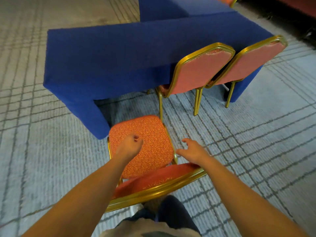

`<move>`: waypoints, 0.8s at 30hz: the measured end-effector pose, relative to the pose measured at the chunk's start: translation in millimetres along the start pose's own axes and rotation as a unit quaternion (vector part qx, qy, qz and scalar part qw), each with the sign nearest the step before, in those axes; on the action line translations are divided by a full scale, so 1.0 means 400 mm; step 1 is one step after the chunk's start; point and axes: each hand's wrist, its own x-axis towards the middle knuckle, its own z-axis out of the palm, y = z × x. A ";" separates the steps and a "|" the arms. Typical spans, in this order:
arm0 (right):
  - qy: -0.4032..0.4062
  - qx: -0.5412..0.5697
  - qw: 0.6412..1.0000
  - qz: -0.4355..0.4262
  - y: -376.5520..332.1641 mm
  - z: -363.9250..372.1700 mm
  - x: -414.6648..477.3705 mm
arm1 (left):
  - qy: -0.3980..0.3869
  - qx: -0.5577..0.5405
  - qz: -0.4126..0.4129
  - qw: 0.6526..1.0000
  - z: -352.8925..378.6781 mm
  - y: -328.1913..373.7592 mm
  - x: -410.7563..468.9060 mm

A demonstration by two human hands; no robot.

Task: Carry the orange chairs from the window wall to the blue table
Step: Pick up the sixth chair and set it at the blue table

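An orange chair (150,139) with a gold frame stands on the carpet right below me, its seat facing the blue table (109,62). My left hand (130,145) hovers over the seat with its fingers curled in, holding nothing. Beside the seat's right edge, my right hand (191,150) is open with fingers spread, above the backrest's right end. Neither hand grips the chair. Two more orange chairs (201,69) (248,64) are tucked under the table's near side, backs toward me.
A second blue table (179,9) stands behind the first, with part of another orange chair (227,0) at the top edge. Grey patterned carpet (42,151) surrounds everything. My legs are just behind the near chair's backrest.
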 end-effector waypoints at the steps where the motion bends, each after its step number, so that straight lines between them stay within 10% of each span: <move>1: -0.008 -0.003 1.000 0.001 0.006 -0.001 0.020 | 0.007 -0.005 -0.012 1.000 0.004 -0.002 0.001; 24: -0.242 -0.078 0.961 0.107 0.129 0.114 0.293 | -0.097 0.017 -0.287 0.953 0.048 -0.271 -0.063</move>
